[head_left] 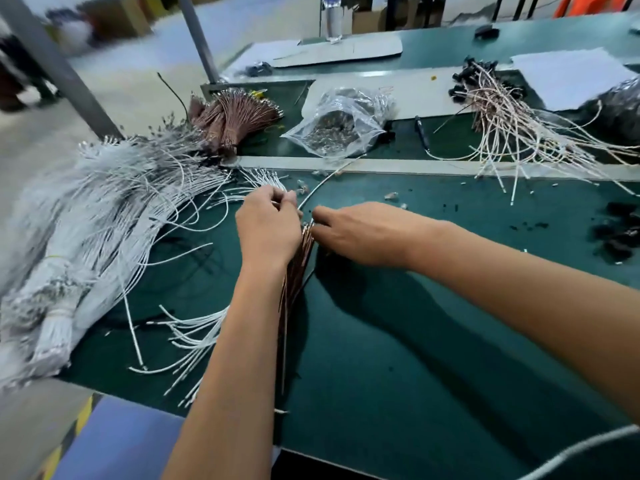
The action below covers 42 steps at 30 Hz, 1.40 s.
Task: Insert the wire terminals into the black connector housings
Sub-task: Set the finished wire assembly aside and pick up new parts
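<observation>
Wire terminals crowd a green workbench [433,341] as a worker sorts cables for assembly. The left hand [268,225] pinches a white wire [318,188] between curled fingertips; that wire arcs away toward the back of the bench. The right hand [360,233] reaches in with its fingers curled toward a brown bundle [298,271] that lies on the mat between the two wrists, but whether it has hold of a strand cannot be told from here. A large sheaf of white wires [104,209] fans across the left of the bench. Black housings [620,233] sit in a loose heap at the right edge, well apart from both hands; none is in a hand yet, so insertion has likely not begun on this piece. Further back lie a second brown bundle [235,116], a clear bag [339,126] of small metal parts and a pile of finished leads [502,109] already capped in black.

Doing this step well likely means freeing one strand cleanly from its neighbours, gripping close behind the terminal so it cannot buckle, and then bringing a housing in square to it. Tangled strands dragged along could pull the bundle apart.
</observation>
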Available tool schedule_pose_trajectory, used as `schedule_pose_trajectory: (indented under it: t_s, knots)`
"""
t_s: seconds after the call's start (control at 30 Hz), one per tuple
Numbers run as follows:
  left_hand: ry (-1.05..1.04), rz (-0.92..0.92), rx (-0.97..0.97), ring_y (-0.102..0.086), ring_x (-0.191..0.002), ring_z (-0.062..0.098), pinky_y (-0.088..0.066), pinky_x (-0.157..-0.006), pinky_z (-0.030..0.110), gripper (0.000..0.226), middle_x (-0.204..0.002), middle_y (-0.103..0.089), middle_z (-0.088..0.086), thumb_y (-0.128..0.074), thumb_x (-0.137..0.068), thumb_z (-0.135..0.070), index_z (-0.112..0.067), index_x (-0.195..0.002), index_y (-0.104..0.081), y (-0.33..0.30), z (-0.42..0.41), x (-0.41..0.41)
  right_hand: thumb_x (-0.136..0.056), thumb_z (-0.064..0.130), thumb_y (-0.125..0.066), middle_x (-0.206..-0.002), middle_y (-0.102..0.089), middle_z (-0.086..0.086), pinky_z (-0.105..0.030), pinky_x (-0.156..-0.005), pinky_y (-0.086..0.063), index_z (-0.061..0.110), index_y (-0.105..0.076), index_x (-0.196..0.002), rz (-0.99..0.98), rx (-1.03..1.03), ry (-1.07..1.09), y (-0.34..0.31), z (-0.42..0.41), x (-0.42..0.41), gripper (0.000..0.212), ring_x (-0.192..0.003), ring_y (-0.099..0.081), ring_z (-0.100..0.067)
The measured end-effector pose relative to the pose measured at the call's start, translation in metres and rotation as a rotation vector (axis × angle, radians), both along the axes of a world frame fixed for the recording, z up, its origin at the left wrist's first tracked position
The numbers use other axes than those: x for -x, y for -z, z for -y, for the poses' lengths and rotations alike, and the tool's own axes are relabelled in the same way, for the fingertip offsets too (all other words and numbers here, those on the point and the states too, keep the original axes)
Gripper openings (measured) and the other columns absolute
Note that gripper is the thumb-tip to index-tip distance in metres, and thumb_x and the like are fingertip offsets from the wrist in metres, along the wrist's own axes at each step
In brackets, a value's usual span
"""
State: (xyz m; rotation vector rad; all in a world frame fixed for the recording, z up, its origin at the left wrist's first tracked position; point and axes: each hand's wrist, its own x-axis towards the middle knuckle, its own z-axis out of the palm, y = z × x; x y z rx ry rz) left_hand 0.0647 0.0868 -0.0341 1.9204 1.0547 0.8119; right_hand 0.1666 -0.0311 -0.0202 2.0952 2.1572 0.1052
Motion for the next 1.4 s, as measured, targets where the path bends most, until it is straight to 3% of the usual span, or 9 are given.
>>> schedule_pose_trajectory:
  t_s: [0.2, 0.4, 0.53, 0.63, 0.7, 0.9, 1.03, 1.17, 1.4]
  knots:
    - [0.276, -0.13, -0.023, -0.051, -0.058, 0.013, -0.035, -0.062, 0.03, 0.034, -0.056, -0.058, -0.01, -0.046, -0.094, -0.007, -0.023, -0.074, -0.069, -0.007, 0.023, -0.016, -0.1, 0.0, -0.039, -0.083, -0.046, 0.001, -0.038, -0.065, -0.046, 0.016, -0.039, -0.095, -0.006, -0.237, 0.069, -0.029, 0.024, -0.037, 0.017, -0.075, -0.051, -0.022]
    - [0.67, -0.111, -0.008, -0.043, -0.058, 0.019, -0.034, -0.06, 0.033, 0.041, -0.058, -0.047, 0.004, -0.057, -0.102, -0.028, -0.017, -0.064, -0.066, -0.022, 0.069, -0.049, -0.099, 0.001, -0.057, -0.096, -0.063, -0.018, -0.052, -0.077, -0.052, 0.005, -0.055, -0.103, -0.133, -0.572, 0.361, -0.043, 0.079, -0.093, 0.006, -0.082, -0.057, -0.033]
    - [0.604, 0.2, 0.243, -0.031, -0.057, 0.022, -0.025, -0.058, 0.035, 0.038, -0.057, -0.037, 0.004, -0.055, -0.104, -0.022, -0.014, -0.068, -0.065, -0.019, 0.107, -0.085, -0.094, 0.018, -0.073, -0.113, -0.059, -0.015, -0.038, -0.082, -0.054, 0.003, -0.061, -0.115, -0.403, -0.872, 0.653, -0.025, 0.114, -0.097, 0.028, -0.076, -0.06, -0.021]
    - [0.482, 0.361, 0.399, -0.032, -0.047, 0.011, -0.025, -0.053, 0.028, 0.036, -0.046, -0.042, -0.012, -0.053, -0.105, -0.02, -0.01, -0.073, -0.065, -0.009, 0.124, -0.108, -0.096, 0.03, -0.073, -0.111, -0.062, -0.011, -0.048, -0.078, -0.06, 0.01, -0.067, -0.113, -0.666, -0.821, 0.862, -0.002, 0.132, -0.088, 0.027, -0.083, -0.066, -0.025]
    - [0.457, 0.387, 0.43, -0.034, -0.045, 0.006, -0.027, -0.052, 0.027, 0.034, -0.041, -0.042, -0.014, -0.052, -0.106, -0.019, -0.009, -0.076, -0.065, -0.001, 0.129, -0.12, -0.094, 0.028, -0.075, -0.117, -0.057, -0.01, -0.036, -0.076, -0.058, 0.013, -0.062, -0.118, -0.706, -0.855, 0.933, 0.013, 0.141, -0.08, 0.031, -0.084, -0.065, -0.025]
    - [0.542, 0.378, 0.346, -0.044, -0.051, 0.0, -0.037, -0.056, 0.023, 0.03, -0.052, -0.057, -0.016, -0.056, -0.104, -0.017, -0.006, -0.081, -0.072, 0.018, 0.137, -0.129, -0.091, 0.019, -0.078, -0.077, -0.075, 0.002, -0.028, -0.069, -0.052, 0.017, -0.076, -0.087, -0.836, -0.805, 0.791, 0.029, 0.144, -0.066, 0.004, -0.068, -0.066, -0.013]
    - [0.638, 0.442, 0.425, -0.062, -0.068, 0.02, -0.055, -0.069, 0.041, 0.028, -0.074, -0.069, 0.008, -0.057, -0.103, -0.015, -0.001, -0.085, -0.073, 0.021, 0.142, -0.131, -0.089, 0.009, -0.076, -0.068, -0.071, 0.007, -0.023, -0.06, -0.048, 0.012, -0.076, -0.082, -0.922, -0.856, 0.728, 0.034, 0.144, -0.065, 0.008, -0.059, -0.058, -0.002]
    - [0.637, 0.349, 0.543, -0.041, -0.052, 0.006, -0.035, -0.051, 0.021, 0.032, -0.063, -0.057, -0.007, -0.053, -0.102, -0.033, -0.01, -0.089, -0.072, 0.024, 0.134, -0.129, -0.096, 0.007, -0.068, -0.061, -0.067, -0.001, -0.022, -0.041, -0.041, 0.012, -0.066, -0.083, -1.187, -1.006, 0.732, 0.038, 0.15, -0.068, 0.014, -0.045, -0.057, -0.015]
    - [0.674, 0.295, 0.64, -0.051, -0.06, 0.007, -0.051, -0.07, 0.025, 0.038, -0.092, -0.068, 0.009, -0.032, -0.099, 0.012, 0.002, -0.125, -0.058, 0.024, 0.131, -0.124, -0.097, 0.002, -0.063, -0.073, -0.073, -0.011, -0.023, -0.039, -0.042, 0.01, -0.063, -0.085, -1.525, -1.202, 0.705, 0.037, 0.156, -0.073, 0.015, -0.051, -0.064, -0.02]
